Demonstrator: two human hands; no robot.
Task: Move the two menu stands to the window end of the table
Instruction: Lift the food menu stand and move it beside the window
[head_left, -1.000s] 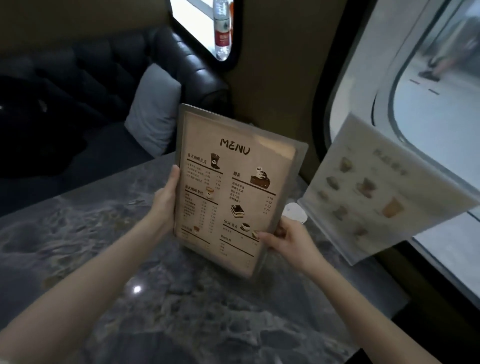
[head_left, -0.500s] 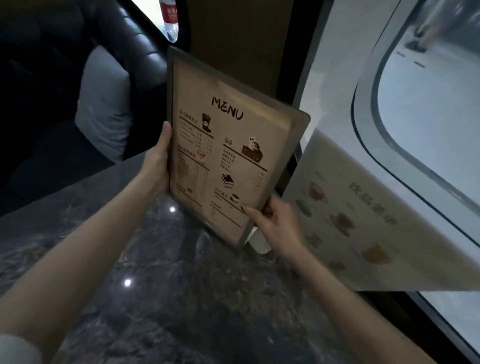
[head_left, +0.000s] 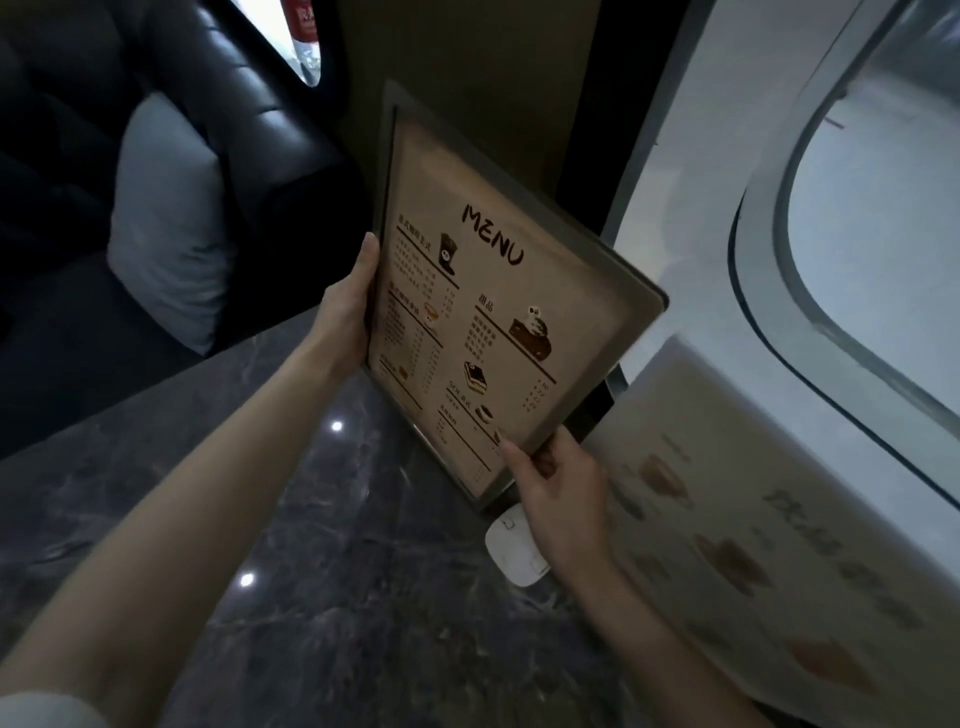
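Person holds menu stand tilted above window end of dark marble surface. Left hand fingers closed on left edge; right hand fingers pinching bottom corner. Second menu stand just beside, right. Risks: lowering corner strikes neighbour or white disc; pinched acrylic slips, topples.

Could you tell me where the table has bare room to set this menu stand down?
Bare marble table lies left of the menu stand, between both forearms. It is crowded by the window: white disc, second menu stand.
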